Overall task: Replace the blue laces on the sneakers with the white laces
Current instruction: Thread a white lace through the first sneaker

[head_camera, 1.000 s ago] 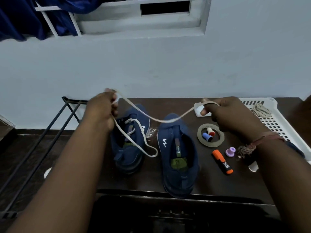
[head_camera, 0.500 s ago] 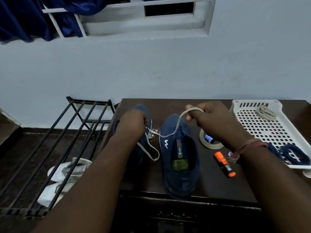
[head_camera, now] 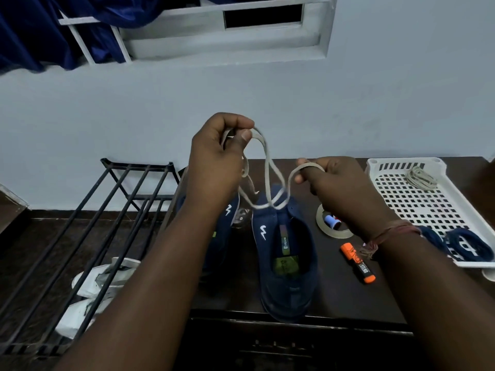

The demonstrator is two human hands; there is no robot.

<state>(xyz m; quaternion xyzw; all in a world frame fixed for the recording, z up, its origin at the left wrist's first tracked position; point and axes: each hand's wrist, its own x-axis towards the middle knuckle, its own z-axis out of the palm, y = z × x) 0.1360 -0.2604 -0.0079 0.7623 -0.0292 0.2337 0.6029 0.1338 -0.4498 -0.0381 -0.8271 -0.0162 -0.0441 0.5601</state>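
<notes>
Two navy sneakers stand on the dark table: the right sneaker in full view without a lace, the left sneaker mostly behind my left forearm. A white lace hangs in loops above them. My left hand is raised and pinches one part of it between thumb and fingers. My right hand holds the other part, lower and to the right. A second white lace lies bundled in the white tray. The blue laces lie coiled at the tray's near end.
A tape ring with small thread spools inside and an orange highlighter lie right of the sneakers. A black metal rack stands left of the table, with white shoes on the floor beneath. The wall is close behind.
My left hand rose from the left sneaker to well above the table, drawing the white lace up into hanging loops. My right hand stayed about level.
</notes>
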